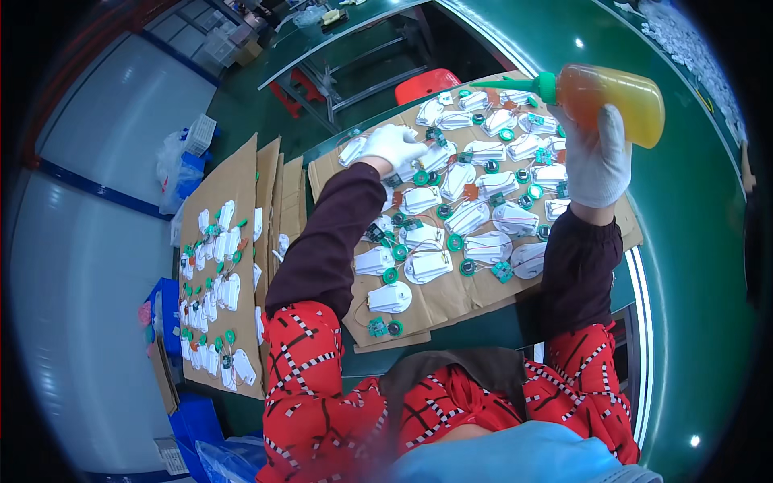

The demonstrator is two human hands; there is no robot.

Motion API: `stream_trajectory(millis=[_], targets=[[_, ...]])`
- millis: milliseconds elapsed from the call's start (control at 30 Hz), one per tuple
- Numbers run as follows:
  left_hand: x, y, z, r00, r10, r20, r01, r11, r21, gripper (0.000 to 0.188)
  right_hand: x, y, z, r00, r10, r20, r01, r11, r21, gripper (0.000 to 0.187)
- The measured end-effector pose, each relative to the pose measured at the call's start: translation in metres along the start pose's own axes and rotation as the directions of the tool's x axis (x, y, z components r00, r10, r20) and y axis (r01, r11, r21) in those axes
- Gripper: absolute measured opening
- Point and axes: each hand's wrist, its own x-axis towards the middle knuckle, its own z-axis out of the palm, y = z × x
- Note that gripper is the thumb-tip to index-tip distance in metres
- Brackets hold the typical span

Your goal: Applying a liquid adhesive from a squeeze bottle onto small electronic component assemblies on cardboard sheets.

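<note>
Right hand [597, 157] — beneath orange bottle [612, 92]

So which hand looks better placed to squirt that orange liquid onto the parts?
Probably the right hand: it grips the orange squeeze bottle, green nozzle over the white parts. The left hand rests on a part at the cardboard sheet's far edge.

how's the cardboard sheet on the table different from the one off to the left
The cardboard sheet on the table lies under both gloved hands, crowded with white parts; the left cardboard sheet sits beside the table, untouched, with bare cardboard at its top end. It also looks narrower. Both carry white housings and green round pieces.
</note>
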Motion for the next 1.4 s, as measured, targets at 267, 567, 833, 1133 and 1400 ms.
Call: stream_trajectory(millis=[267,567,833,1133,1400], targets=[[0.063,-0.023,-0.012,0.98,0.07,-0.185,-0.083,0.994,-0.065,0.036,0.014,-0.007,-0.014,0.997,-0.075,-0.02,0.075,0.996,0.046,0.041],[0.076,-0.068,-0.025,0.994,0.057,-0.098,-0.081,0.963,-0.255,0.031,0.027,-0.019,0.017,0.996,0.038,-0.085,-0.026,0.989,0.143,0.032],[0.058,-0.048,-0.028,0.985,-0.066,-0.16,0.043,0.989,-0.143,0.035,-0.03,-0.102,-0.054,0.904,-0.134,-0.405,0.163,0.986,0.038,0.033],[-0.073,0.056,-0.065,0.916,-0.043,-0.399,0.02,0.998,-0.063,0.035,-0.024,-0.104,-0.016,0.897,-0.088,-0.434,0.207,0.949,0.237,0.034],[-0.216,0.123,-0.002,0.867,0.236,-0.438,-0.381,0.882,-0.279,0.029,-0.014,-0.076,0.0,0.995,-0.023,-0.094,0.053,0.94,0.336,0.022]])
